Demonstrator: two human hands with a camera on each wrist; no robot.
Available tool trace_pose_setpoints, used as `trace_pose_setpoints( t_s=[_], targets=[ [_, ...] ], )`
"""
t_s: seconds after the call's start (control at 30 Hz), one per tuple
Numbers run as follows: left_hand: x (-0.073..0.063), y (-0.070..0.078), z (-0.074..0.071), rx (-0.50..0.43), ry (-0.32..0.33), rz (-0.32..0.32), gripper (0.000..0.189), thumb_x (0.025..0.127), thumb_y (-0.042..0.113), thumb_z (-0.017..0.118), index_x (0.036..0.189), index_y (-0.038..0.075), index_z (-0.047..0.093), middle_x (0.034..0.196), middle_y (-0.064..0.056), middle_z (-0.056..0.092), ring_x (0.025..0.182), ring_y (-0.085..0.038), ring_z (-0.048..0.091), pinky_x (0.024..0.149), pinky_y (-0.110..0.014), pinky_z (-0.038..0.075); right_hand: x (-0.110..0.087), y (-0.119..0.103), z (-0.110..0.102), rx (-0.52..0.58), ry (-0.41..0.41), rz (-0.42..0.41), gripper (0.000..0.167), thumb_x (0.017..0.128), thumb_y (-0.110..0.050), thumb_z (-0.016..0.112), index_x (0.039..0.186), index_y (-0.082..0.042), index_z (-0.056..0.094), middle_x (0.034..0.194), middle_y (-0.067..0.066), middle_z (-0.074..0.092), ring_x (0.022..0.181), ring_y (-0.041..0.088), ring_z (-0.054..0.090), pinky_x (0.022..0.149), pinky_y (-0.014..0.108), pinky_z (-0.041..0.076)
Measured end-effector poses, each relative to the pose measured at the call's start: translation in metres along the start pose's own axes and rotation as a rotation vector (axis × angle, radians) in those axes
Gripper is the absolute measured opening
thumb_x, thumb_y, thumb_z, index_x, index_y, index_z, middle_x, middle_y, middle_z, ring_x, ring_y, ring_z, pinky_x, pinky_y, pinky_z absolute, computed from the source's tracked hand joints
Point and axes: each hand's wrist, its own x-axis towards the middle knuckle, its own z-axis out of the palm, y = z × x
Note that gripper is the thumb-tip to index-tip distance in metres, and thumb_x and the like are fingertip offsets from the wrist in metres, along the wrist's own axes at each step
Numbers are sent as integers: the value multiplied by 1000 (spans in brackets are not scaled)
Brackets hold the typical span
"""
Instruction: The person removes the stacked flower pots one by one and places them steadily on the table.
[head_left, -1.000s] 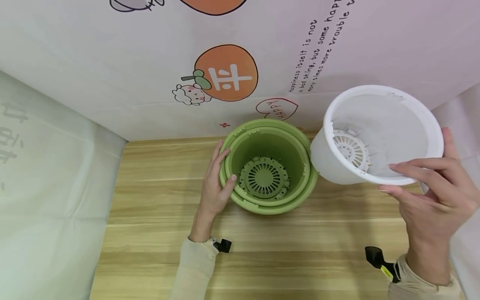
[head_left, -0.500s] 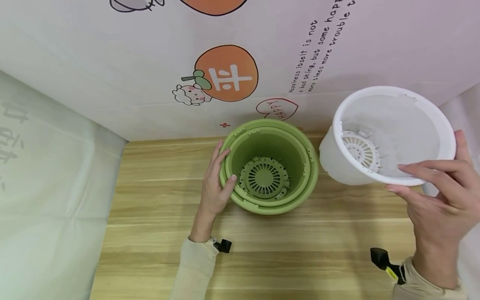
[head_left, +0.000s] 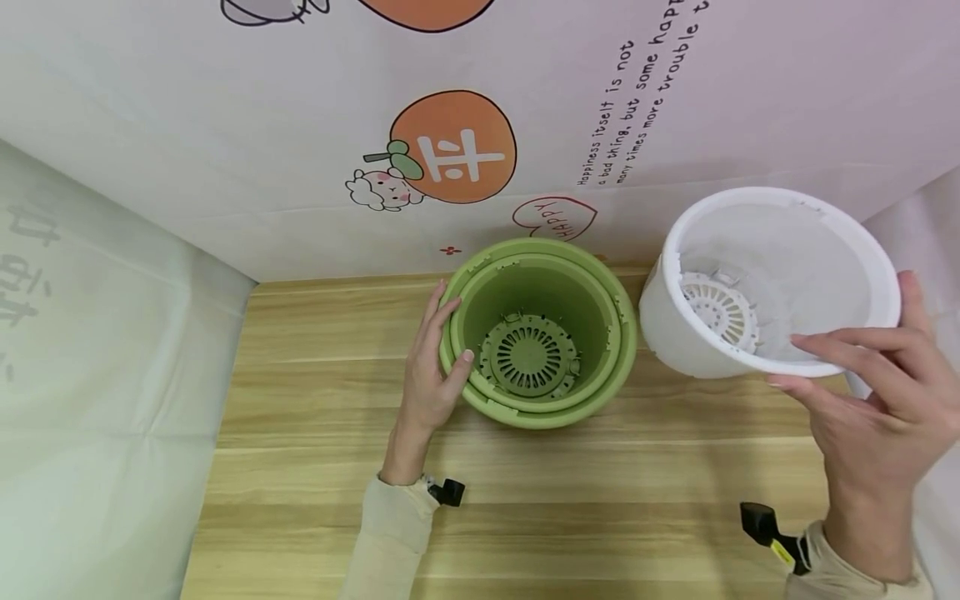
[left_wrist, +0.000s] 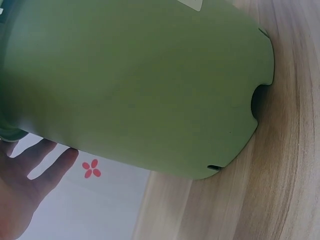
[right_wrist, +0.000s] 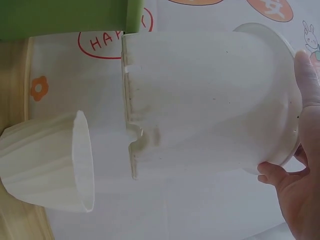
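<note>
Two green plastic flowerpots (head_left: pixel 540 292), one nested in the other, stand upright on the table. My left hand (head_left: pixel 431 383) holds their near-left rim, thumb over the edge and fingers along the outside. To the right, my right hand (head_left: pixel 888 392) pinches the rim of a white plastic flowerpot (head_left: pixel 795 275), which tilts with its mouth toward the head camera. Slotted drainage discs show at the bottom of the inner green pot and the white one. In the right wrist view the white pot's notched base is raised above a smaller cream pot (right_wrist: pixel 42 162).
The wood-grain table (head_left: pixel 585 508) ends at a printed white backdrop (head_left: pixel 300 150) close behind the pots. A pale cloth (head_left: pixel 90 375) borders the left side. The cream pot stands on the table beneath the lifted white one, mostly hidden in the head view.
The white pot in my right hand has moved right, away from the green pots, then slightly down and back left. My left hand and the green pots have stayed put.
</note>
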Motion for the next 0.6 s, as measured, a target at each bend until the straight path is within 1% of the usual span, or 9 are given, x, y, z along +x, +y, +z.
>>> trace_pose_setpoints(
  t_s=[0.2, 0.3, 0.53, 0.57, 0.6],
  targets=[
    [-2, 0, 0, 6, 4, -20, 65, 87, 29, 54, 146, 2, 43, 163, -6, 23, 148, -28, 27, 119, -50, 25, -4, 2, -5, -8, -21, 19, 52, 46, -27, 98, 57, 14, 67, 63, 10, 66, 73, 7, 64, 115, 53, 31],
    [-2, 0, 1, 7, 3, -34, 66, 87, 29, 54, 147, 4, 43, 164, -5, 23, 148, -27, 27, 118, -49, 27, -5, 5, -6, -28, -35, 11, 53, 48, -28, 98, 58, 14, 68, 64, 9, 67, 75, 9, 67, 114, 54, 31],
    [-2, 0, 1, -2, 1, -50, 66, 86, 28, 55, 147, 6, 43, 164, -4, 23, 148, -26, 27, 118, -49, 29, -8, 9, -8, -40, -53, 0, 53, 49, -30, 97, 59, 13, 69, 64, 11, 67, 72, 6, 67, 112, 55, 33],
    [-2, 0, 1, -2, 2, -52, 66, 86, 28, 55, 147, 6, 43, 164, -4, 23, 148, -26, 27, 118, -48, 29, -9, 9, -9, -44, -52, -3, 53, 49, -30, 97, 59, 13, 69, 64, 10, 67, 73, 6, 68, 112, 55, 34],
    [-2, 0, 1, -3, 2, -51, 66, 86, 27, 55, 147, 6, 43, 164, -6, 23, 148, -27, 27, 117, -49, 29, -9, 9, -9, -50, -54, -5, 53, 49, -31, 97, 58, 13, 69, 63, 10, 67, 78, 10, 70, 112, 55, 34]
  ],
)
